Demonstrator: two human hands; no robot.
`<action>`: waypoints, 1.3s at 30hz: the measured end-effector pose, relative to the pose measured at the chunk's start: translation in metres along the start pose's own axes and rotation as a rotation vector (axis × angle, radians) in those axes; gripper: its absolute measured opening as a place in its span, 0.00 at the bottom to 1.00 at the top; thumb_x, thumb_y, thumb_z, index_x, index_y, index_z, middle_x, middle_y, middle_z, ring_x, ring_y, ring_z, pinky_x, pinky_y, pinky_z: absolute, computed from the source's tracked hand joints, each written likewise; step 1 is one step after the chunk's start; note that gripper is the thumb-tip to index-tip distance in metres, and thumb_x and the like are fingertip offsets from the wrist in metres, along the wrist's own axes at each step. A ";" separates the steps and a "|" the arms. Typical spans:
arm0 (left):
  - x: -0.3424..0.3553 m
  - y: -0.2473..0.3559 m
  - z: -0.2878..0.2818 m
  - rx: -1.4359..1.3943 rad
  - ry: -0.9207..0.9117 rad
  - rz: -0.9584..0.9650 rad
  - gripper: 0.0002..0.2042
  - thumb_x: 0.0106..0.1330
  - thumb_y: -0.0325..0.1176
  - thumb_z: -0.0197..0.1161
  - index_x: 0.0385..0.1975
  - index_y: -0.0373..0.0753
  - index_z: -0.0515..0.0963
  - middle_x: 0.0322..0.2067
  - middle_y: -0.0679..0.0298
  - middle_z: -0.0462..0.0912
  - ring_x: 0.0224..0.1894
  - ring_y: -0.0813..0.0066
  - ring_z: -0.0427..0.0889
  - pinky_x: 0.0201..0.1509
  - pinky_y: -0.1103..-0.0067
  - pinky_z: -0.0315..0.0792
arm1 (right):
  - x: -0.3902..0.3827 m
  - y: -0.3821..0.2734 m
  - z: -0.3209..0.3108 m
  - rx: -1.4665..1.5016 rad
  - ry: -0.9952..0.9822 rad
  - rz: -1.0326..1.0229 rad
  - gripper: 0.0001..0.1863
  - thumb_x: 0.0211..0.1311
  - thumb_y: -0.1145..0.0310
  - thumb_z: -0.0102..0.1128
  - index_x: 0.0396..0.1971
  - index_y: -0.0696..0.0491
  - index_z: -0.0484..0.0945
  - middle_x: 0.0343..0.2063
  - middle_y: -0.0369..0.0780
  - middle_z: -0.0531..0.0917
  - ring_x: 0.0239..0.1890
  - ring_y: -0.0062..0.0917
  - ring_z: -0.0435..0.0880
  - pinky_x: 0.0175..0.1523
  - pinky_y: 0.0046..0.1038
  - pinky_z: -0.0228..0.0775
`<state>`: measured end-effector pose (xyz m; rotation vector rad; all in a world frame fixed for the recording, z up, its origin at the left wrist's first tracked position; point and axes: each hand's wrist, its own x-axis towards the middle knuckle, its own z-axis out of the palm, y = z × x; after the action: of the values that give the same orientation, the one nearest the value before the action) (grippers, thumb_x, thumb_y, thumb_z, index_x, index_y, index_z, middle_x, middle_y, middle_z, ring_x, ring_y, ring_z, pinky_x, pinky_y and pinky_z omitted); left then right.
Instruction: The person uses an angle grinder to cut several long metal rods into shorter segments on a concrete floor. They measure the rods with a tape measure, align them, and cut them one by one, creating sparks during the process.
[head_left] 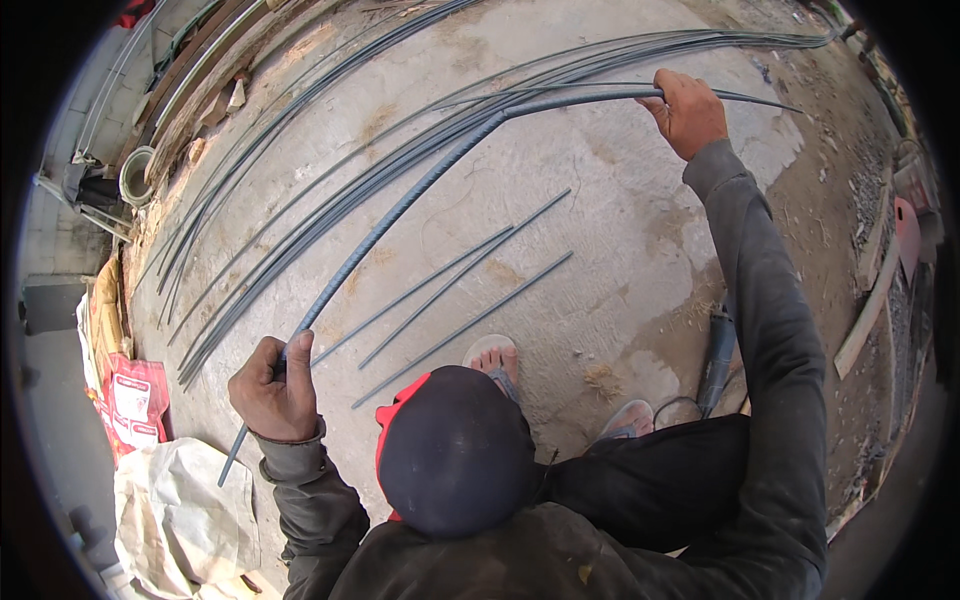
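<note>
L hand & R hand curl firmly round bent rod nr opp. ends; prob. stiff, springy, best gripped wide apart.

The ribbed rod is blue-grey, the sleeves charcoal — the cap navy, red-edged.

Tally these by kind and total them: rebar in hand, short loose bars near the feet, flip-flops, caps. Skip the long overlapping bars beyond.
Ribbed rebar held by the left hand and right hand: 1
Short loose steel bars: 3
Flip-flops: 2
Dark cap: 1
Total: 7
</note>
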<state>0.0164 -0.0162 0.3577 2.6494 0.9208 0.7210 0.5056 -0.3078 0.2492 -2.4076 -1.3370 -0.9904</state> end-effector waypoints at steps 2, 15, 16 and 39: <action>-0.005 -0.001 0.017 -0.058 0.002 -0.053 0.26 0.70 0.45 0.70 0.15 0.35 0.68 0.11 0.68 0.56 0.17 0.79 0.52 0.20 0.74 0.47 | 0.006 0.009 0.007 -0.010 0.065 -0.009 0.26 0.72 0.40 0.55 0.34 0.52 0.74 0.26 0.42 0.79 0.30 0.41 0.79 0.38 0.41 0.73; -0.019 0.011 0.067 -0.502 -0.102 -0.158 0.27 0.77 0.44 0.62 0.17 0.37 0.63 0.16 0.74 0.57 0.23 0.83 0.52 0.25 0.75 0.45 | 0.034 -0.029 -0.016 0.145 0.080 0.165 0.30 0.71 0.38 0.55 0.25 0.52 0.74 0.19 0.42 0.77 0.24 0.39 0.79 0.32 0.40 0.70; -0.015 0.004 0.053 -0.445 -0.129 -0.098 0.27 0.77 0.44 0.62 0.17 0.37 0.62 0.15 0.73 0.56 0.22 0.82 0.51 0.24 0.74 0.45 | 0.029 -0.030 -0.022 0.188 0.095 0.148 0.30 0.71 0.38 0.56 0.25 0.52 0.73 0.19 0.42 0.76 0.23 0.39 0.78 0.31 0.40 0.70; 0.050 0.101 0.061 -0.712 0.140 0.145 0.22 0.81 0.43 0.55 0.22 0.39 0.67 0.18 0.75 0.60 0.24 0.85 0.53 0.26 0.77 0.46 | 0.097 -0.026 -0.138 0.164 0.443 0.356 0.30 0.73 0.38 0.55 0.21 0.51 0.75 0.11 0.42 0.71 0.14 0.39 0.72 0.21 0.40 0.61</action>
<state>0.1339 -0.0666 0.3630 2.0559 0.3870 1.0443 0.4571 -0.2949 0.4124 -2.0432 -0.7723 -1.1659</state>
